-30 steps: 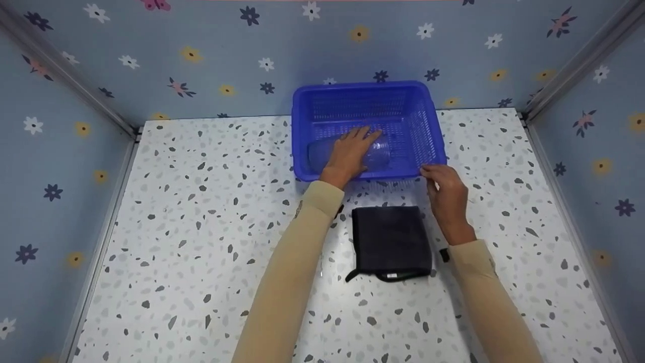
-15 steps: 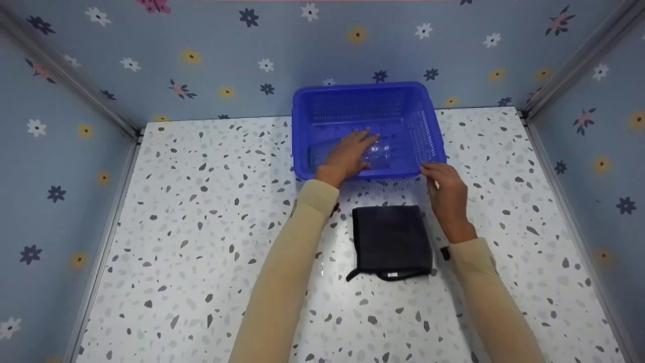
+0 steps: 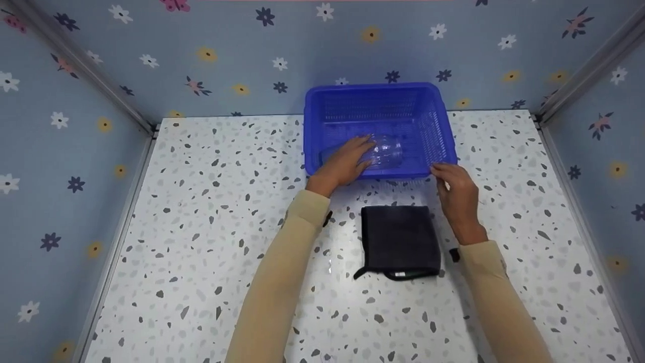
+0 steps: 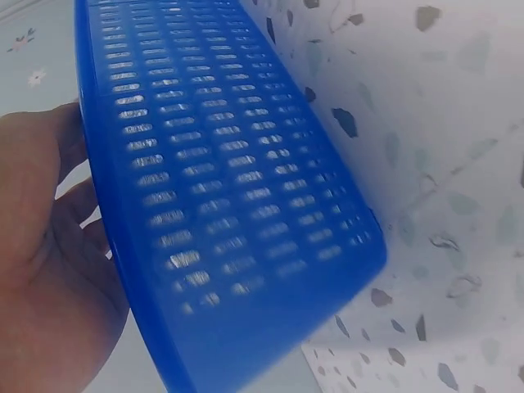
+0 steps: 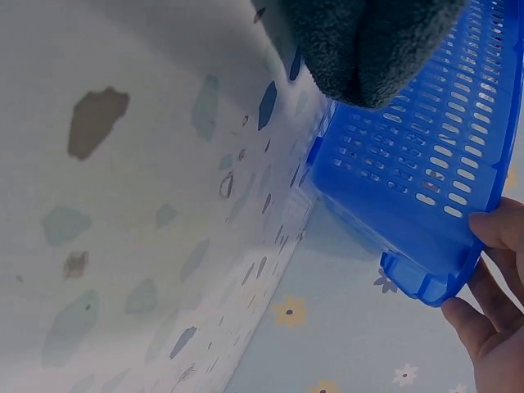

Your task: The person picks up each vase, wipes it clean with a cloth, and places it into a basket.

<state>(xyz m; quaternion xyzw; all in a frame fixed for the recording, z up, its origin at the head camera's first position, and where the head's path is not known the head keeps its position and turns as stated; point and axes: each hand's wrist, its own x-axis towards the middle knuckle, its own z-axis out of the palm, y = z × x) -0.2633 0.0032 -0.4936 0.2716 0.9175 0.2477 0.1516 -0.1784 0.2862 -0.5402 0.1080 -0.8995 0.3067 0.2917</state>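
Note:
A clear, see-through vessel (image 3: 388,151) lies on its side in the blue plastic basket (image 3: 373,87), its ringed end toward the right. My left hand (image 3: 346,164) reaches over the basket's front rim and rests on the vessel, fingers extended across it and thumb apart on the near side. In the left wrist view, the basket wall partly hides the fingers of the left hand (image 4: 57,246). At the front right corner, my right hand (image 3: 458,194) pinches the basket rim between thumb and fingers. That same grip of the right hand (image 5: 495,286) shows in the right wrist view.
A dark folded towel (image 3: 401,237) with a loop and a small label lies in front of the basket, between the forearms. The speckled white tabletop (image 3: 216,212) meets a flowered blue wall (image 3: 227,45) behind the basket, and similar panels stand at both sides.
My left hand has slid to the left and nearer along the vessel, uncovering more of its ringed end. The right hand keeps its hold on the basket corner. The head view has shifted slightly.

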